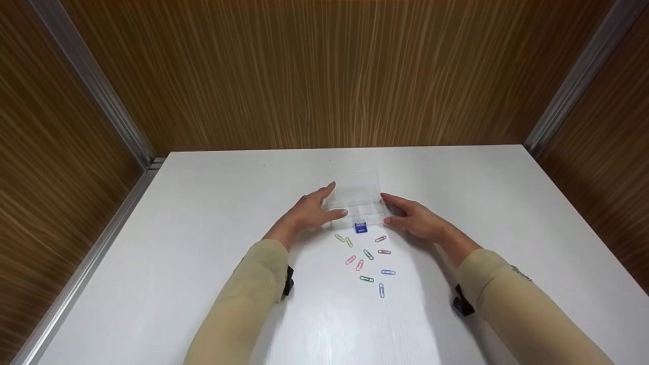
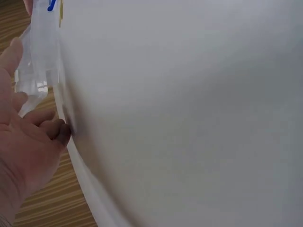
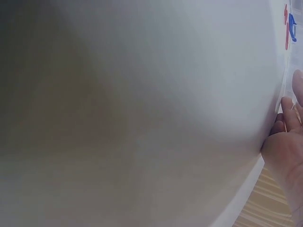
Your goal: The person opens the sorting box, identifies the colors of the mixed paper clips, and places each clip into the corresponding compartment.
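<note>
A clear plastic box (image 1: 372, 209) with inner dividers stands mid-table, its transparent lid (image 1: 357, 185) open toward the back. On its front edge is a blue-purple latch (image 1: 360, 227). My left hand (image 1: 310, 209) is at the box's left side, fingers extended and thumb reaching over the front left part. At the right side, my right hand (image 1: 417, 219) has its fingertips right at the wall and its thumb by the front right corner. Both hands look relaxed, with fingers loosely spread. Paper clips lie in front of the box, among them a yellow one (image 1: 349, 242) and a green one (image 1: 368, 254).
Closer to me are pink (image 1: 359, 265), dark red (image 1: 384, 251) and blue (image 1: 388, 272) paper clips, scattered on the white table (image 1: 213, 243). Wood-grain panels (image 1: 324, 76) wall in the back and both sides, with metal profiles (image 1: 101, 86) at the corners.
</note>
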The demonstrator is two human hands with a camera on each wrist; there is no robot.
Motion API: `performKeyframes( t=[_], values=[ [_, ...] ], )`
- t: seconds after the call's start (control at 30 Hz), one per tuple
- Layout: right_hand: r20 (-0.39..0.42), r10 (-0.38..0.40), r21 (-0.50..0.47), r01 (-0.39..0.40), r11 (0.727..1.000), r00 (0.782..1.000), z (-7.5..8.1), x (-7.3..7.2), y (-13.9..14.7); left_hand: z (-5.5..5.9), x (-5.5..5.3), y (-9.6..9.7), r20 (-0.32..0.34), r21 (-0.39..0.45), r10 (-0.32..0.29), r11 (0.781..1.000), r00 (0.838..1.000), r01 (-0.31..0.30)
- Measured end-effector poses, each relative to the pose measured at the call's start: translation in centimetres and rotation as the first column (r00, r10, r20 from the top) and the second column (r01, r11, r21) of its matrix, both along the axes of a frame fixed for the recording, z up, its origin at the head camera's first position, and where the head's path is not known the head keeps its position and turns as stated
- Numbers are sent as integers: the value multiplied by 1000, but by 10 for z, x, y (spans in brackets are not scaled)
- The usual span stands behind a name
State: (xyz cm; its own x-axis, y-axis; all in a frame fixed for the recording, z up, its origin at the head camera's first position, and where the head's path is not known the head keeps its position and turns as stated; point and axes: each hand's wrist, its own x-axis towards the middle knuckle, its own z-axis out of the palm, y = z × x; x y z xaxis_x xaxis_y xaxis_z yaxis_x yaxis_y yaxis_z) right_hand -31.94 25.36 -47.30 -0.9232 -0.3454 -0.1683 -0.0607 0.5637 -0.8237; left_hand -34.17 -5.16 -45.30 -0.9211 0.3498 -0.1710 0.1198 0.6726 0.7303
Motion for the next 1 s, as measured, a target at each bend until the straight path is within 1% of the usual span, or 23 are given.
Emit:
performKeyframes(
  t=[0.13,0.27,0.4,0.5,0.6,0.77,1.0],
  values=[
    [10,-14,-3,14,1000,1000,-1,0,0,0,0,-1,6,-16,-28,999,1000,28],
    [15,-15,2,15,1000,1000,0,-1,0,-2,-2,-4,4,-8,-23,1000,1000,23],
    [20,-8,5,8,1000,1000,1,-1,-1,-5,-3,-9,-31,0,-15,1000,999,15],
    [18,-7,6,7,1000,1000,1,-2,-2,-7,-2,-14,-49,15,-7,1000,999,8],
    [19,-10,12,9,1000,1000,1,-2,-1,-8,1,-17,-39,43,10,999,999,-8],
    [16,-1,9,1,1000,1000,0,-3,0,-10,3,-19,0,98,20,995,1000,-20],
    [27,-6,6,6,1000,1000,2,-2,0,-13,3,-17,40,151,31,988,999,-37]
  ],
)
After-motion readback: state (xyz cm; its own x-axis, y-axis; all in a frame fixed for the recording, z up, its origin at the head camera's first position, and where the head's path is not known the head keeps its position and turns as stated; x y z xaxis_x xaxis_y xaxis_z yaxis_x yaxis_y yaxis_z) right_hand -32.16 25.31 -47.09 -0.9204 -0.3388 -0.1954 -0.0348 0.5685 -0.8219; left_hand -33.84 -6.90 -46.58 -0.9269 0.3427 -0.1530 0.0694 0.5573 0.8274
